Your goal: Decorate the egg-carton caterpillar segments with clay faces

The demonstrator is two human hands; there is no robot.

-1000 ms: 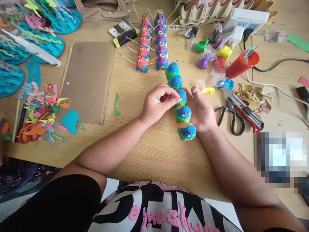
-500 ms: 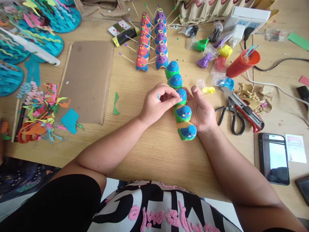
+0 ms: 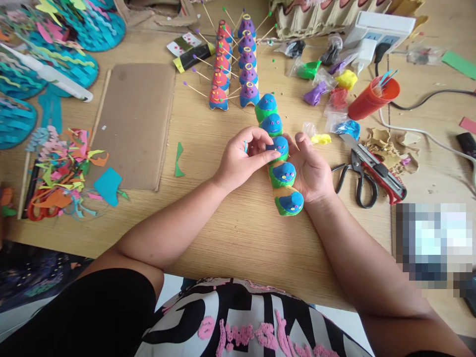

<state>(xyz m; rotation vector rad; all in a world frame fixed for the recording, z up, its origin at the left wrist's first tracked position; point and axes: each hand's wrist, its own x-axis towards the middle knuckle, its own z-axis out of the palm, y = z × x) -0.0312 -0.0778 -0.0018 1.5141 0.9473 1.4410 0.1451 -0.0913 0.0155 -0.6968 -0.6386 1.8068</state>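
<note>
A painted egg-carton caterpillar (image 3: 284, 173) in blue and green lies across my right hand, its bumps in a slanting row. Small clay eyes and mouths mark the bumps; yellow dots show on the lower ones. My right hand (image 3: 312, 171) is palm up and holds the strip from below and behind; its thumb stands away and the other fingers are mostly hidden. My left hand (image 3: 243, 156) is curled at the third bump, thumb tip on its face and index fingertip at its left side. Nearby stand red caterpillars (image 3: 219, 77) and purple caterpillars (image 3: 248, 74).
Scissors (image 3: 362, 181) and a red utility knife (image 3: 385, 173) lie to the right, beside shavings. Bagged clay (image 3: 316, 94), an orange cup (image 3: 374, 99) and a power strip (image 3: 379, 29) are farther back. At left lie cardboard (image 3: 132, 124) and paper scraps (image 3: 63, 173).
My left index fingertip has drawn back slightly from the thumb, and a yellow dot shows on the third bump. The caterpillar and my right hand have hardly moved.
</note>
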